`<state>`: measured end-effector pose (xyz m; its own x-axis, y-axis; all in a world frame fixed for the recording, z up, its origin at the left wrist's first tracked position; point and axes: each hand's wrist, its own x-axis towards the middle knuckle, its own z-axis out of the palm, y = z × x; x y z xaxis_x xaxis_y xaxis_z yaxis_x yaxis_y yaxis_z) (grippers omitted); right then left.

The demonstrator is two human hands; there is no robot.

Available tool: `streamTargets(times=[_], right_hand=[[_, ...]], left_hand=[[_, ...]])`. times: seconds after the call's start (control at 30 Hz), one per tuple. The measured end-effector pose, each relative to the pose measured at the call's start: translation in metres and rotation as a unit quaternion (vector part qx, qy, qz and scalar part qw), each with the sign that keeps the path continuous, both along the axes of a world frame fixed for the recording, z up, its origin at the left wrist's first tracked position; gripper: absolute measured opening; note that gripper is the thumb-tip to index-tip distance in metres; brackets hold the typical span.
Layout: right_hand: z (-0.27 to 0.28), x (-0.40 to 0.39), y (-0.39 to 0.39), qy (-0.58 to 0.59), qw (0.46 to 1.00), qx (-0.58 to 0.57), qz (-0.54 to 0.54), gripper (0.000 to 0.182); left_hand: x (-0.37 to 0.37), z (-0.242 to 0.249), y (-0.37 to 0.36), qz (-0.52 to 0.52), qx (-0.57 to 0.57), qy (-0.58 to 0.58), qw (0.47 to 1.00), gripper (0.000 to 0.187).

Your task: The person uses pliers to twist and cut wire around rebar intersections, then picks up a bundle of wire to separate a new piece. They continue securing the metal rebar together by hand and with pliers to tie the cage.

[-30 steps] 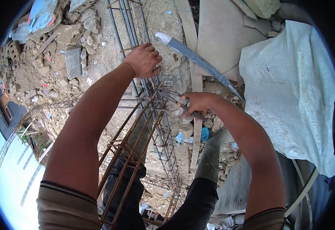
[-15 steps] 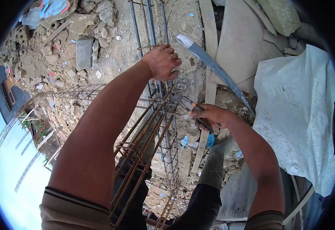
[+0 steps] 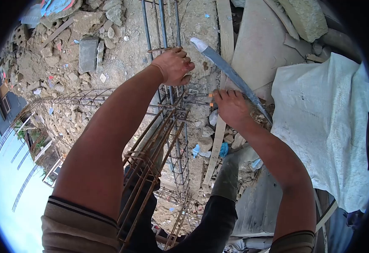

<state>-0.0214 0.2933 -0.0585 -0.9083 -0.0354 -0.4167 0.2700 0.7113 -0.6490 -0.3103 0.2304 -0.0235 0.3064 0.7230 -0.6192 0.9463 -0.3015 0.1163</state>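
My left hand (image 3: 175, 66) is closed at the upper part of a rebar cage, its fingers curled over a steel bar (image 3: 163, 25); a rusty crosspiece (image 3: 159, 49) pokes out beside the knuckles. Pincers (image 3: 203, 99) with orange marks on the handles are held in my right hand (image 3: 233, 107), which is seen from the back. Their jaws point left and reach the bars where a bundle of rusty rods (image 3: 163, 130) meets the cage. Whether the jaws grip a wire there is too small to make out. The palm side of both hands is hidden.
A grey pointed post (image 3: 231, 71) lies slanted right of the cage, across a wooden plank (image 3: 220, 139). White sacking (image 3: 311, 126) covers the right side. Rubble with a grey block (image 3: 88, 55) lies at upper left. My boot (image 3: 227, 179) stands below the pincers.
My right hand has turned over, back upward, and the pincers have swung level with their jaws against the bars. My left hand stays on the bar; the whole view has shifted slightly.
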Motion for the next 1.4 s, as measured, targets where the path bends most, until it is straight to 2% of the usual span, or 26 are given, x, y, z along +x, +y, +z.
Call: streamTargets(times=[0.1,0.13,0.17,0.2,0.27,0.3,0.4,0.43,0.47,0.5,0.53,0.73,0.77,0.8,0.83,0.87,0.9,1.07,1.1,1.17,1.2,1.23,1.27,1.33,1.37,1.4], right_hand=[[0.007,0.006,-0.015,-0.002,0.999,-0.030,-0.038,0.034],[0.009,0.004,-0.020,-0.222,0.901,-0.342,-0.148,0.035],[0.009,0.000,-0.026,-0.408,0.650,-0.600,-0.226,0.037],[0.004,-0.002,-0.027,-0.411,0.649,-0.601,-0.220,0.037],[-0.008,-0.001,-0.012,-0.461,0.453,-0.730,-0.223,0.039],[-0.008,-0.004,-0.010,-0.459,0.452,-0.730,-0.229,0.039],[0.005,-0.020,0.002,-0.455,0.690,-0.556,-0.083,0.044],[0.015,-0.028,0.008,-0.406,0.847,-0.341,-0.043,0.046],[0.011,-0.022,0.008,-0.407,0.847,-0.338,-0.048,0.046],[0.006,-0.016,0.002,-0.212,0.967,-0.142,0.002,0.047],[-0.002,-0.010,-0.002,0.003,0.996,0.066,0.053,0.047],[0.000,0.012,-0.017,-0.032,0.994,-0.079,-0.070,0.036],[0.013,0.009,-0.025,-0.222,0.930,-0.265,-0.129,0.035],[0.022,0.003,-0.034,-0.393,0.792,-0.432,-0.178,0.034],[0.010,0.002,-0.036,-0.388,0.793,-0.437,-0.173,0.034],[-0.007,0.013,-0.035,-0.433,0.638,-0.601,-0.210,0.037],[-0.013,0.017,-0.028,-0.463,0.453,-0.723,-0.241,0.041],[0.001,-0.001,-0.019,-0.512,0.521,-0.637,-0.245,0.049],[0.008,-0.003,-0.020,-0.418,0.740,-0.492,-0.189,0.048],[0.016,0.001,-0.012,-0.294,0.900,-0.298,-0.122,0.049],[0.018,0.004,-0.010,-0.172,0.973,-0.149,-0.034,0.049],[0.017,0.006,-0.011,-0.042,0.998,0.006,0.055,0.050],[0.010,0.011,-0.011,-0.047,0.998,0.002,0.052,0.050],[-0.010,0.017,-0.008,0.109,0.984,0.134,0.050,0.065],[-0.008,0.014,-0.003,0.189,0.969,0.157,0.037,0.061],[-0.007,0.011,-0.006,0.189,0.969,0.155,0.037,0.061]], left_hand=[[-0.001,-0.001,-0.002,-0.007,0.019,-0.004,1.000,0.039],[-0.004,-0.002,0.002,-0.009,0.021,0.002,1.000,0.039],[-0.003,-0.002,0.002,-0.008,0.015,-0.001,1.000,0.039],[-0.002,0.000,-0.002,0.000,0.006,-0.005,1.000,0.038],[-0.003,0.002,-0.001,0.012,0.016,-0.024,1.000,0.038],[-0.003,0.004,0.003,0.005,0.004,-0.020,1.000,0.039],[-0.001,0.005,0.000,0.009,-0.003,-0.010,1.000,0.039],[-0.001,0.002,0.001,0.001,0.002,-0.005,1.000,0.039],[0.000,0.003,0.004,-0.002,0.007,-0.008,1.000,0.039],[0.001,0.005,0.004,0.003,-0.007,0.002,1.000,0.039],[0.002,0.005,0.004,0.006,-0.023,0.013,1.000,0.040],[0.004,0.002,0.000,-0.005,0.004,0.000,1.000,0.038],[0.000,0.005,0.002,-0.001,-0.002,0.005,1.000,0.038],[-0.003,0.003,0.007,-0.007,0.000,0.015,1.000,0.038],[-0.002,0.001,0.006,-0.001,0.003,-0.001,1.000,0.038],[-0.003,0.001,-0.001,0.012,0.002,-0.018,1.000,0.037],[-0.005,0.000,-0.002,0.007,0.001,-0.033,0.999,0.037],[-0.005,0.003,0.002,0.018,-0.002,-0.025,1.000,0.038],[-0.002,0.004,0.002,0.015,-0.021,-0.017,1.000,0.039],[-0.001,0.004,0.002,0.012,-0.012,-0.015,1.000,0.039],[-0.001,0.004,0.002,0.010,-0.012,-0.006,1.000,0.039],[-0.001,0.001,0.001,0.008,-0.011,-0.004,1.000,0.039],[0.000,0.000,0.000,0.005,-0.014,-0.009,1.000,0.039],[0.000,0.000,0.001,0.005,-0.013,-0.001,1.000,0.039],[-0.001,0.001,0.001,0.003,-0.008,-0.009,1.000,0.038],[-0.001,0.001,0.001,0.003,-0.009,-0.009,1.000,0.038]])
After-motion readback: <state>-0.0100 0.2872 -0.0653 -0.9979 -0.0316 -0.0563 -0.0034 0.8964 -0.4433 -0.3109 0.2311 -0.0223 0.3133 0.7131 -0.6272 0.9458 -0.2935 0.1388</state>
